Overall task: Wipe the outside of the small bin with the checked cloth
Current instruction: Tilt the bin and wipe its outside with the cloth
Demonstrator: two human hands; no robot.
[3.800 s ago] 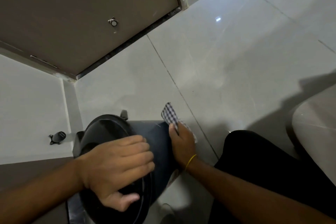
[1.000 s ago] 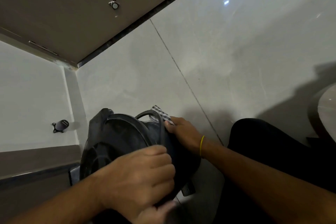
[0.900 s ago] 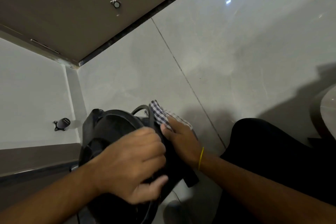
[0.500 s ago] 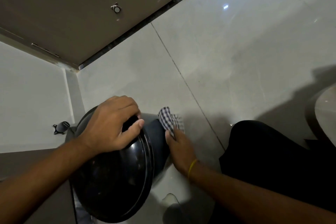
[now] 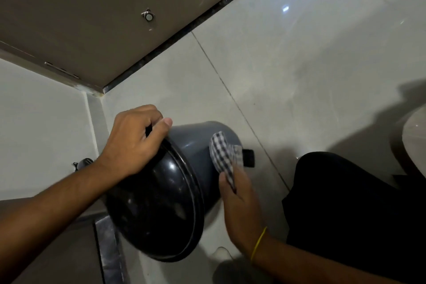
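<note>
The small grey bin (image 5: 193, 138) with a glossy black lid (image 5: 156, 210) is tilted over, its lid toward me and its base away on the tiled floor. My left hand (image 5: 133, 140) grips the upper rim where lid meets body. My right hand (image 5: 239, 205), a yellow band at the wrist, holds the checked cloth (image 5: 223, 157) pressed flat against the bin's right side. A black pedal (image 5: 248, 158) sticks out near the base, just right of the cloth.
A brown door (image 5: 103, 14) with a small stopper knob (image 5: 148, 16) stands behind. A black door stop (image 5: 83, 163) sits by the left wall. My black-trousered knee (image 5: 345, 203) is at right; a pale rounded fixture (image 5: 415, 143) at the right edge.
The bin has tipped further, showing more of its grey side and the pedal. My left hand stays on the rim. The cloth has slid along the bin's side toward the base.
</note>
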